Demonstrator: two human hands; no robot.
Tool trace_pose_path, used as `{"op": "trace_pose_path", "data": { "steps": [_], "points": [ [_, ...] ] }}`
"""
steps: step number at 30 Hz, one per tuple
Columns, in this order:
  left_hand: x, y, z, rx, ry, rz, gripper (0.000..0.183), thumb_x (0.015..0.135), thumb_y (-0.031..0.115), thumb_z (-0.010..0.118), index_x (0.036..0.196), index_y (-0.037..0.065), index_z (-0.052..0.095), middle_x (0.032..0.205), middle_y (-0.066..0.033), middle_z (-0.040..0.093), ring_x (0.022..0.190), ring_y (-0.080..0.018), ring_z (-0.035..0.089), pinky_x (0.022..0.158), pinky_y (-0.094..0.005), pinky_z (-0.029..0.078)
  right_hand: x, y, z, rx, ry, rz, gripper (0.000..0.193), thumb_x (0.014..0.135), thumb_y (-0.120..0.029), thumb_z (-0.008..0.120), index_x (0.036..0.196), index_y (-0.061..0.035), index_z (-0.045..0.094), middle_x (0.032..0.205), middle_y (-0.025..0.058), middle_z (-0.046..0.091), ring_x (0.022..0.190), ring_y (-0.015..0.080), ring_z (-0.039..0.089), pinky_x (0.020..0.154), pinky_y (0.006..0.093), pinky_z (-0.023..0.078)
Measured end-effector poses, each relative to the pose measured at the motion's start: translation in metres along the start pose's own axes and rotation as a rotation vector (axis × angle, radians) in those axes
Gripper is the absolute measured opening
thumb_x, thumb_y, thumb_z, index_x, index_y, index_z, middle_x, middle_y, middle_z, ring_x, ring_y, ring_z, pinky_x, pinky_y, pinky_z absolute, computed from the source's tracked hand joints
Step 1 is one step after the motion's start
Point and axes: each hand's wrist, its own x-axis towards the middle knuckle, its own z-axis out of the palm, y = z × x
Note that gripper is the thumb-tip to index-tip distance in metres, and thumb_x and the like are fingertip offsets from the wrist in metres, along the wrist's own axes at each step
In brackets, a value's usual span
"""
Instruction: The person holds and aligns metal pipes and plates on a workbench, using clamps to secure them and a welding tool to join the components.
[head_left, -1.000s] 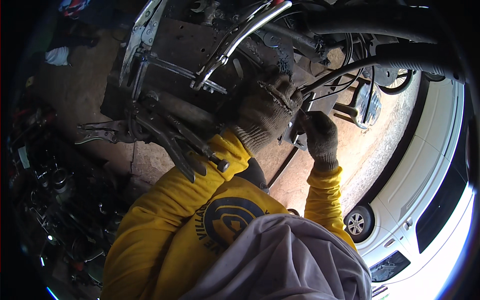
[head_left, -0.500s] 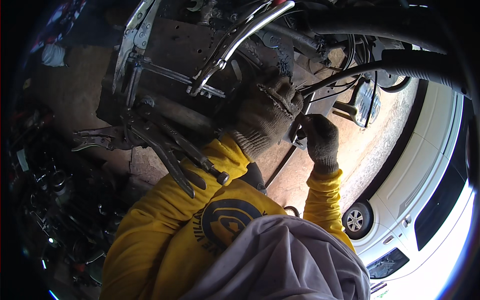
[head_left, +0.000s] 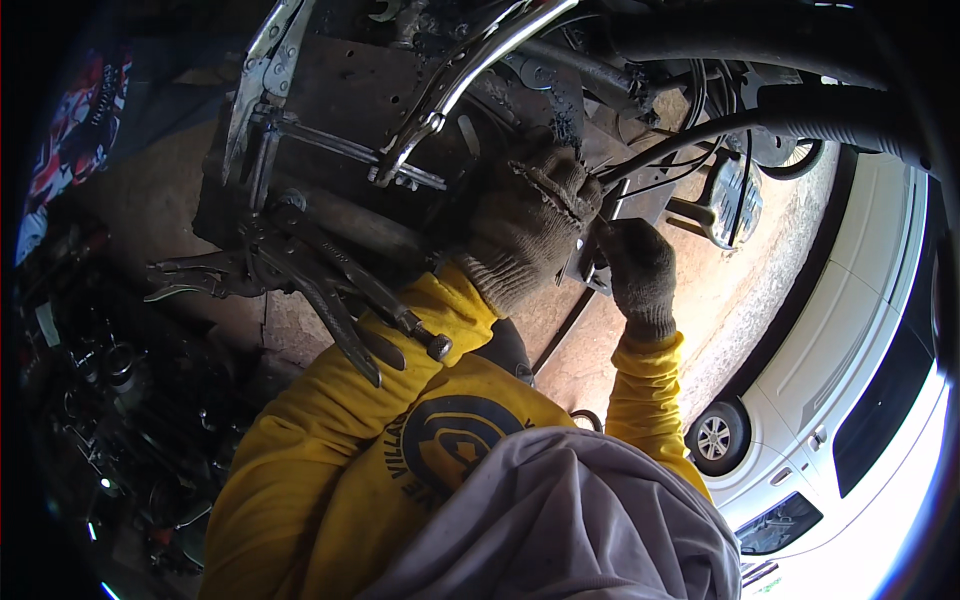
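Observation:
My left hand (head_left: 530, 225), in a worn brown knit glove, is closed at the edge of dark metalwork. Whatever it grips is hidden beneath its fingers. Just right of it, my right hand (head_left: 640, 270) wears a similar glove, its fingers curled in against a small metal plate (head_left: 597, 275) with holes. What those fingers pinch, if anything, does not show. A black cable (head_left: 690, 145) runs past both hands. Over my left forearm lie dark locking pliers (head_left: 325, 280); shiny locking pliers (head_left: 440, 115) and a long-jawed locking clamp (head_left: 268, 80) stand beyond.
A large dark steel plate (head_left: 345, 90) lies ahead, with a ribbed black hose (head_left: 840, 125) at upper right. A silver rounded metal piece (head_left: 735, 205) sits beyond my right hand. A white vehicle (head_left: 830, 330) is at right, dark machinery (head_left: 120, 400) at left, another person's patterned clothing (head_left: 95, 130) upper left.
The view has shifted slightly. More of the other person's patterned clothing shows at upper left. Both my hands stay in nearly the same place and pose.

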Motion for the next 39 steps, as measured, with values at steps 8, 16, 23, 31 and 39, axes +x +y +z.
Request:
{"op": "trace_pose_path", "data": {
  "steps": [8, 16, 23, 31, 39],
  "points": [
    [0.000, -0.003, -0.005, -0.046, 0.055, 0.062, 0.031, 0.084, 0.021, 0.069, 0.115, 0.013, 0.070, 0.115, -0.0050, 0.064, 0.121, -0.0249, 0.058, 0.106, -0.0459, 0.046, -0.019, 0.008, 0.006, 0.564, 0.083, 0.178, 0.041, 0.104, -0.035, 0.060, 0.120, 0.0025, 0.065, 0.086, 0.0058, 0.070, 0.077, 0.0128, 0.068, 0.071, 0.0271, 0.053],
    [-0.001, -0.007, -0.002, -0.018, 0.153, 0.143, 0.030, 0.085, 0.016, 0.070, 0.115, 0.012, 0.071, 0.115, -0.0111, 0.067, 0.112, -0.0275, 0.064, 0.096, -0.0414, 0.054, -0.084, 0.164, 0.048, -0.046, 0.416, 0.855, 0.054, 0.095, -0.039, 0.067, 0.131, 0.0001, 0.063, 0.117, 0.0188, 0.073, 0.108, 0.0319, 0.070, 0.093, 0.0371, 0.055],
    [0.002, -0.009, 0.003, 0.066, 0.124, 0.165, 0.022, 0.090, 0.011, 0.067, 0.112, 0.009, 0.072, 0.112, -0.0083, 0.070, 0.106, -0.0286, 0.067, 0.092, -0.0397, 0.056, -0.083, 0.214, 0.078, -0.291, 0.190, 0.946, 0.065, 0.089, -0.051, 0.065, 0.139, -0.0093, 0.062, 0.138, 0.0248, 0.060, 0.125, 0.0385, 0.061, 0.109, 0.0444, 0.046],
    [0.000, -0.016, 0.007, 0.272, 0.144, 0.289, 0.023, 0.091, 0.011, 0.063, 0.114, 0.008, 0.066, 0.117, -0.0057, 0.068, 0.108, -0.0272, 0.066, 0.090, -0.0385, 0.056, -0.052, 0.224, 0.095, -0.310, 0.052, 0.936, 0.049, 0.095, -0.047, 0.059, 0.127, -0.0094, 0.067, 0.129, 0.0243, 0.066, 0.121, 0.0403, 0.064, 0.104, 0.0495, 0.049],
    [0.002, -0.016, 0.009, 0.076, 0.133, 0.229, 0.025, 0.093, 0.016, 0.062, 0.117, 0.009, 0.065, 0.117, -0.0093, 0.068, 0.112, -0.0314, 0.064, 0.096, -0.0420, 0.053, -0.093, 0.252, 0.081, 0.265, 0.187, 0.915, 0.054, 0.090, -0.034, 0.067, 0.135, -0.0057, 0.059, 0.104, 0.0167, 0.074, 0.095, 0.0309, 0.073, 0.078, 0.0396, 0.057]
  ]
}}
